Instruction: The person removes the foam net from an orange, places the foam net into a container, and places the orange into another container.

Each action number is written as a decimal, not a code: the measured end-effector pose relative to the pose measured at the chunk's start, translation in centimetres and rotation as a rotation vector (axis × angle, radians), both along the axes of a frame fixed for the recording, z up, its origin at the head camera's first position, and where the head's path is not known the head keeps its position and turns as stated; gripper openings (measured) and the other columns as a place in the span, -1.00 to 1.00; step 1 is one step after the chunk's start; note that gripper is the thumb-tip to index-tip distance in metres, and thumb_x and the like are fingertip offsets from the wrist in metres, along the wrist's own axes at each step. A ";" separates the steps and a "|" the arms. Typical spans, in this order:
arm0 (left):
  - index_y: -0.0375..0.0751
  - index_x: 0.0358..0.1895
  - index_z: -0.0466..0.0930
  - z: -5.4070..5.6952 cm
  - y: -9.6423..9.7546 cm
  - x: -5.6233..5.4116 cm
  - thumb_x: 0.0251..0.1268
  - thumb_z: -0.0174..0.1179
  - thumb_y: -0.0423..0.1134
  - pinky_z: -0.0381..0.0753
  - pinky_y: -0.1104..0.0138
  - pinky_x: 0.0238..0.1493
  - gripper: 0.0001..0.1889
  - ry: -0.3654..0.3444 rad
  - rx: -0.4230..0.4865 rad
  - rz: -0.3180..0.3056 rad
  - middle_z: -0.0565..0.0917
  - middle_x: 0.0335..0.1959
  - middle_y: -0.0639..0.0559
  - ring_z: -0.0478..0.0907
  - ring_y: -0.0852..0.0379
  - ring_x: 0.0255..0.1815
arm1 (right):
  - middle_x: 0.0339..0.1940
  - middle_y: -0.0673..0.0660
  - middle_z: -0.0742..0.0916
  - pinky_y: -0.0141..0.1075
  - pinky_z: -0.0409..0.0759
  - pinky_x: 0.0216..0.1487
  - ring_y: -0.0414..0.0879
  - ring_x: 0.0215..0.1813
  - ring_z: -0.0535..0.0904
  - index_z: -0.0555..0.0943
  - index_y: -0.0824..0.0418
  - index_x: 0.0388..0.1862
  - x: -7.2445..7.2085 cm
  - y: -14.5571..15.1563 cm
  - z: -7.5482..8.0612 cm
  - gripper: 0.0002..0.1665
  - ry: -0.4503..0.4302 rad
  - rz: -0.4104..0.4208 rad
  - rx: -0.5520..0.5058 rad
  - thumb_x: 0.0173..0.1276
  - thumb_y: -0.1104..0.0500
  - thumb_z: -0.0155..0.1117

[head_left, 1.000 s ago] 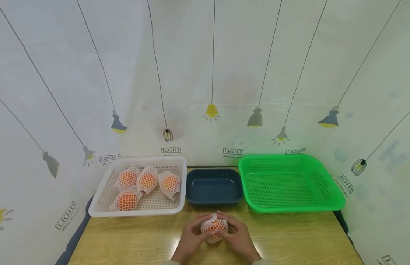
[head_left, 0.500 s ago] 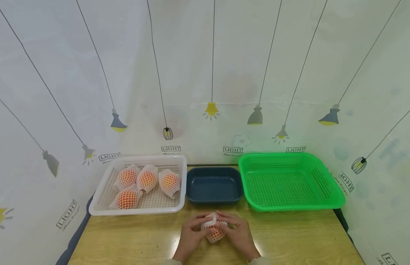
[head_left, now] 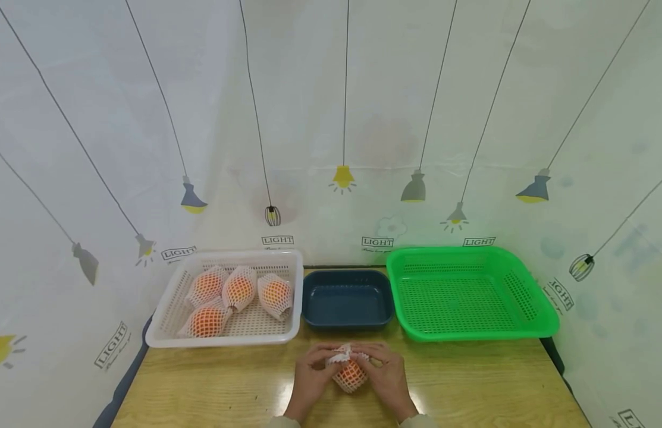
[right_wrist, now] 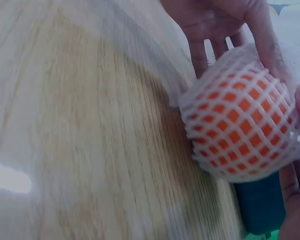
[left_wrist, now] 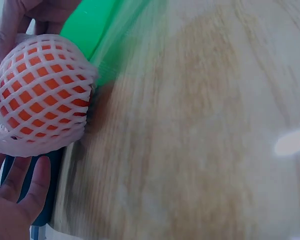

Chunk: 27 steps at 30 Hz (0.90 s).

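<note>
A round orange-red fruit (head_left: 350,375) in a white foam net (right_wrist: 242,125) is between my two hands, close over the table just in front of the blue tray. My left hand (head_left: 309,375) pinches the net's upper part from the left, thumb and fingers bent. From the right, my right hand (head_left: 386,374) pinches the same gathered top. The net still wraps the fruit's sides, and orange-red skin shows through its mesh in both wrist views. Some fingertips are hidden behind the net.
At the back left, a white basket (head_left: 223,342) holds several netted fruits (head_left: 239,288). A dark blue tray (head_left: 347,326) stands in the middle, and a green basket (head_left: 475,333) at the right. All rest on a wooden table (head_left: 213,386) before a lamp-patterned wall covering.
The fingers of both hands have shifted to the net's top, which is now bunched between them. The fruit has turned slightly; the baskets and tray have stayed in place.
</note>
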<state>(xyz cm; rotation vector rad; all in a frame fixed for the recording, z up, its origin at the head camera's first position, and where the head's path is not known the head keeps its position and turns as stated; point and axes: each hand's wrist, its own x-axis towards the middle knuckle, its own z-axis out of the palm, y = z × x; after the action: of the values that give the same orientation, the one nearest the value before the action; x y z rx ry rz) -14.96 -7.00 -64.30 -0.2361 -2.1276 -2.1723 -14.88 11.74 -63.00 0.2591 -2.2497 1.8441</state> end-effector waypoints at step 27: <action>-0.01 0.19 0.69 -1.2 -1.3 -0.1 0.15 0.51 -0.21 0.57 0.44 0.29 -0.52 -0.105 -0.098 -0.152 0.63 0.31 -0.03 0.57 0.12 0.32 | 0.39 -0.17 0.63 -0.31 0.49 0.44 -0.13 0.48 0.46 0.70 -0.15 0.19 -0.4 2.0 -1.0 -0.47 -0.211 0.229 0.121 0.21 -0.04 0.54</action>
<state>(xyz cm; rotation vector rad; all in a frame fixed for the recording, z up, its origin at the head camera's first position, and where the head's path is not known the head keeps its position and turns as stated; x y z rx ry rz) -15.11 -8.30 -65.49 -0.3076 -2.3494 -2.2080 -15.25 13.78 -63.99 0.3733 -2.5751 1.9276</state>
